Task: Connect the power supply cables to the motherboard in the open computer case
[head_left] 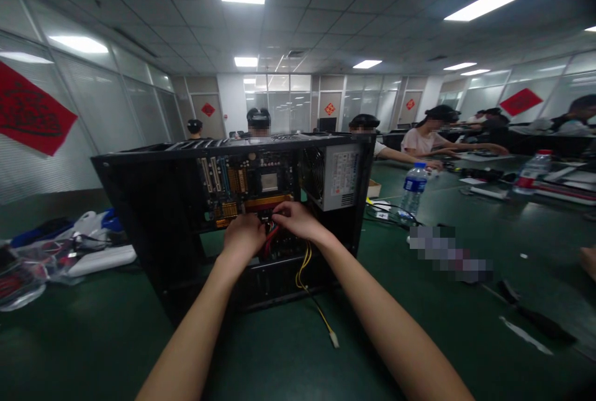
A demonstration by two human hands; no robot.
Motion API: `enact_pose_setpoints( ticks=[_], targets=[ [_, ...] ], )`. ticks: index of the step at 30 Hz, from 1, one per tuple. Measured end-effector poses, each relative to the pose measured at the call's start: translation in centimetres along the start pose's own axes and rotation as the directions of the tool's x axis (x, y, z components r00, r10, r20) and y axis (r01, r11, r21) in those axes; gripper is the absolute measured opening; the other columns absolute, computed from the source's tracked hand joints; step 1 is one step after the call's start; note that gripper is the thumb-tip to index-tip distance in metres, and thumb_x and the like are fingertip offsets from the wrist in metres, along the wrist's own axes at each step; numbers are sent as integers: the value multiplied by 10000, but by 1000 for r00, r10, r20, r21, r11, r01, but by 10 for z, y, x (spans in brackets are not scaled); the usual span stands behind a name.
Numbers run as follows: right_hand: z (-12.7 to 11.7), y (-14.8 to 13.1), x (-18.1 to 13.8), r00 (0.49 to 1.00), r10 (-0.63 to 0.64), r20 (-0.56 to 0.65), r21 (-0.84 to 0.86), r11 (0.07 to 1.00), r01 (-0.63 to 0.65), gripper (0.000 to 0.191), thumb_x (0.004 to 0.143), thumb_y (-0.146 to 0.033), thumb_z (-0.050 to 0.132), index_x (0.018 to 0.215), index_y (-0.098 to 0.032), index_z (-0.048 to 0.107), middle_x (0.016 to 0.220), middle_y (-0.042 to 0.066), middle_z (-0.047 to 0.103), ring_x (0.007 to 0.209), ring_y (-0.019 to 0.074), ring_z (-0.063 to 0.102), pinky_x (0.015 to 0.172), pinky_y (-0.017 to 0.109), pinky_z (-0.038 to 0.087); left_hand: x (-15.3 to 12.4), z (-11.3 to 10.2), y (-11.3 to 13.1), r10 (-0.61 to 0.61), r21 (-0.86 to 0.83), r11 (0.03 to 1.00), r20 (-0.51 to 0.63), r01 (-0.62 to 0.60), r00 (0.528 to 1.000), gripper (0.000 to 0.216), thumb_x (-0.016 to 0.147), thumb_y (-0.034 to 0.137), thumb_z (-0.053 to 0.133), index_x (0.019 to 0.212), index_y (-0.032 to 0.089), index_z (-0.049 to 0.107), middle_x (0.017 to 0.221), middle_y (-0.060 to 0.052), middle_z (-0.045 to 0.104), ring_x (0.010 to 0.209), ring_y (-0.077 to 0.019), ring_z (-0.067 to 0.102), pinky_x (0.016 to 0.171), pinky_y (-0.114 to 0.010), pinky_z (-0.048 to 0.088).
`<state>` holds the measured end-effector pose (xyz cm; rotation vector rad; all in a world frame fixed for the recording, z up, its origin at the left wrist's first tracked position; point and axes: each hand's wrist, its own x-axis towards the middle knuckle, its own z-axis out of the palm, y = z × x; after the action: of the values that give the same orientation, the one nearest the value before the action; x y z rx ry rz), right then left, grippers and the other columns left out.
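Note:
A black computer case (118,221) stands in front of me with its side off, the motherboard (216,174) showing inside. Both hands reach into it at the board's lower edge. My left hand (244,234) is closed with curled fingers beside the board; its fingertips and whatever they hold are hidden. Close to its right, my right hand (298,220) pinches at the top of a bundle of red and dark power cables (271,238). The plug end is too small and dark to make out. A yellow and black cable with a white connector (334,340) hangs out onto the table.
The power supply (343,177) fills the case's upper right. To the right on the green table (395,351) are a blue-capped water bottle (414,187), a red-capped bottle (532,171) and black cables. Plastic bags (51,252) lie at left. Several people sit beyond.

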<state>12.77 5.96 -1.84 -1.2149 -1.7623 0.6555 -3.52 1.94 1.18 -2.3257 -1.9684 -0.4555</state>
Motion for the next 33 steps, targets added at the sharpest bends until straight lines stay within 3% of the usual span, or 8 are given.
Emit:
enact_pose_setpoints(
  ticks=[4,10,16,19,24,28,33],
  targets=[
    [-3,0,-1,998,-29,53,47,999,26,182,903,-165,607,1002,-159,759,988,48,758,938,175,688,821,267,516,-5,-2,1,8,-22,1000,10,-7,1000,349,949,320,464,953,141,763,1019,-200,749,978,-340,716,827,-393,527],
    [-6,-2,1,998,16,66,120,993,-24,215,859,-100,620,1006,-153,767,952,47,766,870,175,702,749,270,548,-9,-7,4,25,-99,995,-47,-30,999,312,952,275,484,1094,165,739,1180,-170,726,1130,-314,662,916,-372,482],
    [-11,-8,1,998,60,26,200,978,-64,306,899,-121,566,1166,-128,714,962,63,764,722,132,688,671,246,561,-8,-7,8,160,-271,953,66,-136,985,402,987,421,451,866,185,752,905,-105,776,838,-230,707,712,-292,465],
    [-13,-9,0,998,62,6,197,978,-62,313,912,-126,549,1192,-136,687,1030,67,762,736,120,697,687,235,563,-7,0,9,211,-339,927,121,-159,970,385,985,395,456,828,186,738,824,-67,767,743,-196,689,651,-269,441],
    [-7,1,3,995,70,-64,32,997,-68,211,924,-192,602,1109,-127,678,891,56,758,714,141,696,631,228,516,-3,6,7,184,-352,928,138,-125,973,368,969,310,440,796,174,735,756,-64,745,703,-194,665,626,-276,401],
    [-4,3,1,990,40,-135,-190,979,-66,118,881,-259,709,919,-147,714,866,77,750,805,188,697,714,267,480,-4,6,5,119,-316,947,157,-64,980,315,927,307,493,791,181,749,738,-70,739,711,-206,663,634,-279,409],
    [-6,0,-5,998,-1,-62,-362,932,-22,168,909,-212,663,767,-178,747,851,112,755,863,248,702,753,308,452,-6,10,4,56,-282,959,178,-3,982,284,902,348,537,830,196,765,739,-75,743,740,-216,674,644,-275,432]
  ],
)
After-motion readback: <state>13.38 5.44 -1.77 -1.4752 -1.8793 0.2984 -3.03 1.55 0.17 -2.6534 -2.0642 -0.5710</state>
